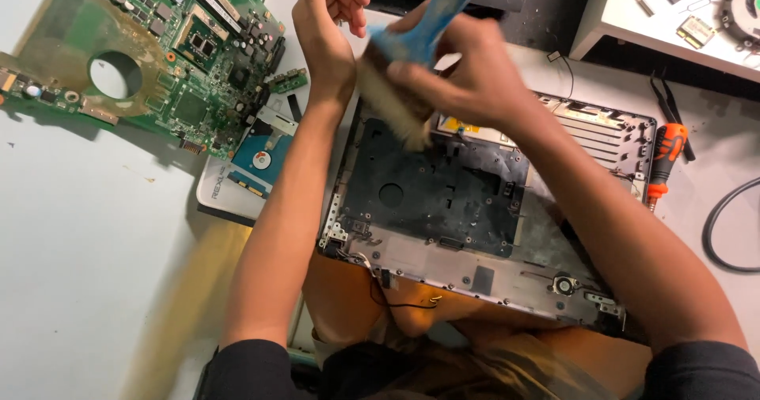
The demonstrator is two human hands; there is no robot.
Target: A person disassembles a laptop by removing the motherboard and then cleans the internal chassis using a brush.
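My right hand (467, 71) grips a paintbrush (412, 59) with a blue handle and pale bristles; the bristles press on the far left part of an opened laptop base (443, 202), a dark inner tray in a silver frame. My left hand (328, 28) is at the far left corner of the base, fingers curled; whether it grips the edge is hidden. The base rests tilted between the table edge and my lap. A thin black wire (396, 297) hangs from its near edge.
A green motherboard (158, 51) lies at the far left on the pale table. A hard drive (265, 154) sits on a white pad beside it. A red-handled screwdriver (665, 158) and a black cable (724, 226) lie at right. A white tray (673, 20) holds small parts.
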